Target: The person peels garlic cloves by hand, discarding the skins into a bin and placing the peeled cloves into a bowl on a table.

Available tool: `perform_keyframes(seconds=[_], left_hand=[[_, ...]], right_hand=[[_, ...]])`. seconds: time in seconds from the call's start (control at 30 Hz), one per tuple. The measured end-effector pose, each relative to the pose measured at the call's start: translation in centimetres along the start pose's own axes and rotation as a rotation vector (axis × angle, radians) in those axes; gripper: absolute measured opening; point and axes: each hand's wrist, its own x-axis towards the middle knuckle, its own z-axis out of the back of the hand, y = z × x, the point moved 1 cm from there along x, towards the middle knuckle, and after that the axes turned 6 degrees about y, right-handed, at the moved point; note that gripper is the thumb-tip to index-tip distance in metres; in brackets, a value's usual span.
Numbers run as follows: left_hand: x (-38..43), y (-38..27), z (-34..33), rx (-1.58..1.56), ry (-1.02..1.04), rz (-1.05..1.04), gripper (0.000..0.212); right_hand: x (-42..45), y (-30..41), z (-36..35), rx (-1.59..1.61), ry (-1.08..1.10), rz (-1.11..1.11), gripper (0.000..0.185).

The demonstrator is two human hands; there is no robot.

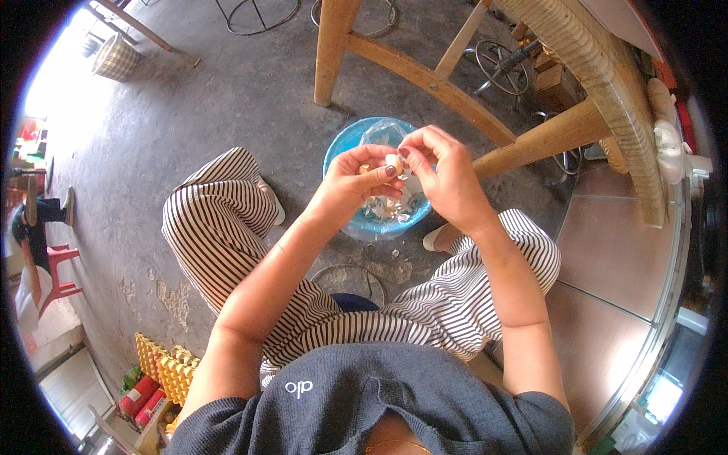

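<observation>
My left hand [364, 173] holds a small pale peeled piece [393, 164], possibly garlic or egg, between thumb and fingers. A brownish bit also shows in its palm; I cannot tell what it is. The thumb and forefinger of my right hand [443, 170] pinch together at the right side of the pale piece; whether a thin scrap is between them is too small to tell. Both hands are above a blue plastic basin [335, 149] lined with a clear plastic bag. Whitish shell or peel scraps [389, 209] lie inside it, partly hidden by my hands.
A wooden table's leg and brace [432, 85] stand beyond the basin. Yellow egg trays [173, 372] and red packages [139, 395] are at lower left. Tiled panels [617, 227] are on the right. A person sits on a red plastic chair [57, 278] at the far left.
</observation>
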Motion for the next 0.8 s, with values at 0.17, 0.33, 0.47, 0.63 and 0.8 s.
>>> perform_keyframes(seconds=[0.17,0.33,0.47,0.63,0.8], left_hand=[[0.0,-0.1,-0.4,0.107,0.023,-0.076,0.034],[-0.1,-0.7,-0.9,0.166,0.004,-0.122,0.032],[-0.2,-0.4,-0.3,0.216,-0.033,-0.143,0.028],[-0.2,-0.5,-0.4,0.251,-0.076,-0.163,0.031],[-0.1,-0.5,-0.4,0.262,-0.108,-0.189,0.033]], right_hand=[[0.3,-1.7,0.1,0.048,-0.084,-0.109,0.006],[0.0,-2.7,-0.6,-0.09,-0.001,-0.046,0.009],[-0.1,-1.8,-0.9,-0.141,0.108,-0.146,0.01],[0.0,-2.0,-0.4,-0.199,0.106,-0.101,0.017],[-0.2,-1.8,-0.8,0.0,0.002,-0.027,0.02]])
